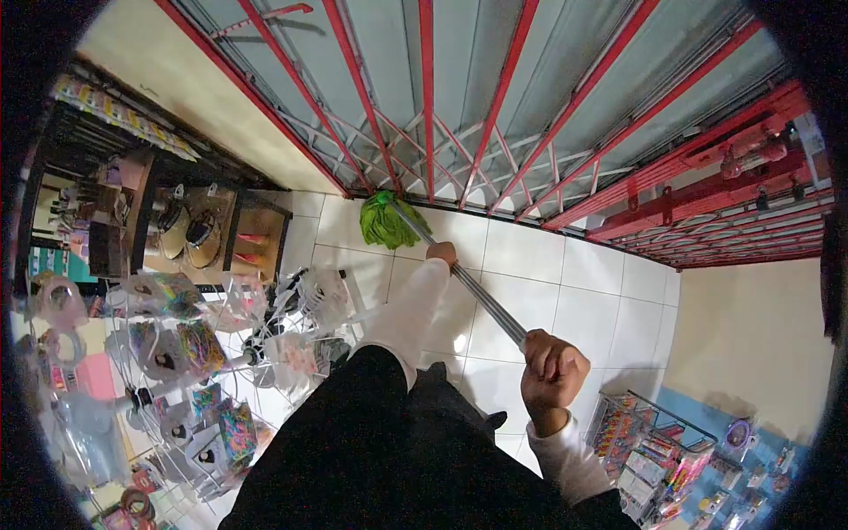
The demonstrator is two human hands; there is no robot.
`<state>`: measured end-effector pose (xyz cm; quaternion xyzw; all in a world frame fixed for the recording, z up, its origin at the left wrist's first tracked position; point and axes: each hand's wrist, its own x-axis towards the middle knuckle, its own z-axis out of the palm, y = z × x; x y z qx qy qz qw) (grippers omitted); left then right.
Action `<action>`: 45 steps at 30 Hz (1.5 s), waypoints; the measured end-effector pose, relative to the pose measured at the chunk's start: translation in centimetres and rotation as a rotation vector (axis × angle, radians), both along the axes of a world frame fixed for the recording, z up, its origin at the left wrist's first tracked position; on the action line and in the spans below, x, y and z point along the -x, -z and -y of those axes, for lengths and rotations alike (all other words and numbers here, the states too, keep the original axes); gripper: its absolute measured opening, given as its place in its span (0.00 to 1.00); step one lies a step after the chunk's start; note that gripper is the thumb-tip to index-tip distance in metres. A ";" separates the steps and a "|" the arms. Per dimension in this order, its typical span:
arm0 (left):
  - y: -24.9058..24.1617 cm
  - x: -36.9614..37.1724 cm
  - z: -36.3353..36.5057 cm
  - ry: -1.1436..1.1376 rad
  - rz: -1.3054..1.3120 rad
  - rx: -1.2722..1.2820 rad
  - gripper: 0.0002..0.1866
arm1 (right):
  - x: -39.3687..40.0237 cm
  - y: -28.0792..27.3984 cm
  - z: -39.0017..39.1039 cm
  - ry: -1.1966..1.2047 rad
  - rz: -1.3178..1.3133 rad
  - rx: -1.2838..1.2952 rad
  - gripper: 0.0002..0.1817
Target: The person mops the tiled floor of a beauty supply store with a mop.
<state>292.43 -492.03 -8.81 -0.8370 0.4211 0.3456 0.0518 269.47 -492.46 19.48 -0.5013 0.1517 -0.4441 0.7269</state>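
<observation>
A mop with a bright green head (389, 223) rests on the white tiled floor at the foot of the red folding gate. Its grey metal handle (488, 302) slants from there down toward my body on the right. Partway down the handle, my left hand (444, 254) is closed round it, the arm in a white sleeve stretched forward. My right hand (555, 367) grips the handle's near end in a fist, thumb side up.
Ahead stands a folding gate (427, 106) with red bars. To the left are a shelf (256, 234) holding shoes and a wire rack hung with small packets (199, 344). At the lower right stands a wire basket (649, 442) of packaged goods, beside a blue wall panel (751, 420).
</observation>
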 end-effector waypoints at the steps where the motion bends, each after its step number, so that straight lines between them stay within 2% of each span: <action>1: 0.0 0.8 -0.5 -0.064 0.003 0.032 0.05 | 0.6 0.1 -0.6 -0.008 -0.010 0.020 0.26; 3: 2.3 2.0 -1.4 -0.195 0.015 0.100 0.04 | 1.8 -0.5 -1.4 -0.004 -0.063 0.059 0.26; 5: 5.1 4.1 -3.4 0.071 0.165 0.222 0.10 | 2.9 -2.4 -1.9 0.027 -0.091 0.039 0.25; 8: 3.3 6.6 -4.4 0.080 0.058 0.296 0.12 | 4.2 -5.3 -1.0 -0.034 -0.056 0.012 0.25; 10: 2.4 6.8 -4.0 0.095 -0.013 0.349 0.13 | 4.4 -5.3 -1.1 -0.045 -0.052 0.025 0.25; 11: 2.6 6.2 -3.6 0.218 -0.001 0.317 0.13 | 4.4 -5.1 -1.3 -0.048 -0.054 0.030 0.25; 13: 3.4 5.8 -2.9 0.119 -0.031 0.242 0.13 | 3.9 -4.0 -1.6 -0.024 0.018 0.061 0.25; 16: -1.6 5.3 -1.8 -0.072 -0.039 0.119 0.13 | 3.1 -3.5 -0.6 -0.009 -0.024 0.093 0.24; 18: 1.2 4.0 -1.7 -0.067 0.045 0.129 0.13 | 2.6 -1.3 -1.1 0.027 -0.088 0.198 0.24; 19: 2.6 2.6 -1.7 -0.097 -0.015 0.099 0.14 | 2.2 -0.5 -1.4 0.046 -0.118 0.253 0.24; 20: 4.1 1.2 -1.8 -0.129 -0.072 0.068 0.14 | 1.5 -0.4 -2.0 0.019 -0.067 0.244 0.24; 22: 6.2 -0.2 -2.3 -0.011 -0.020 0.125 0.14 | 0.9 0.7 -2.7 0.018 -0.076 0.177 0.24; 23: 8.0 -0.3 -2.2 -0.038 0.010 0.153 0.13 | 0.4 0.8 -2.8 0.031 -0.062 0.172 0.25; 24: 7.0 -0.4 -2.1 -0.066 0.039 0.181 0.13 | -0.1 0.3 -2.4 0.039 -0.077 0.143 0.25; 25: 5.9 -0.1 -1.8 0.032 0.160 0.169 0.13 | -0.3 -0.2 -2.1 0.044 -0.094 0.115 0.25; 27: 5.7 -0.4 -0.8 -0.281 -0.076 0.132 0.13 | -0.2 -0.6 -1.5 0.037 -0.133 0.021 0.26; 30: 4.5 0.8 -2.2 -0.308 -0.092 0.171 0.10 | 1.0 -0.4 -2.1 -0.009 -0.121 0.100 0.26; 33: 4.9 3.5 -5.1 0.010 0.151 0.491 0.10 | 2.4 -3.0 -3.0 -0.040 -0.167 0.145 0.26; 39: 1.0 11.2 -4.9 -0.104 0.010 0.446 0.08 | 6.5 -9.1 -1.7 -0.201 -0.168 0.160 0.21; 41: 4.6 14.1 -5.6 -0.413 -0.288 0.576 0.07 | 7.9 -10.5 -2.0 -0.262 -0.182 0.226 0.20; 42: 4.8 15.3 -5.5 -0.687 -0.517 0.587 0.07 | 8.8 -11.1 -2.2 -0.291 -0.190 0.257 0.20; 43: 4.9 16.5 -5.4 -0.992 -0.707 0.614 0.06 | 9.7 -11.7 -2.3 -0.323 -0.221 0.290 0.19; 45: 1.0 19.6 -4.8 -1.845 -1.235 0.484 0.06 | 11.8 -12.9 -2.3 -0.388 -0.284 0.360 0.19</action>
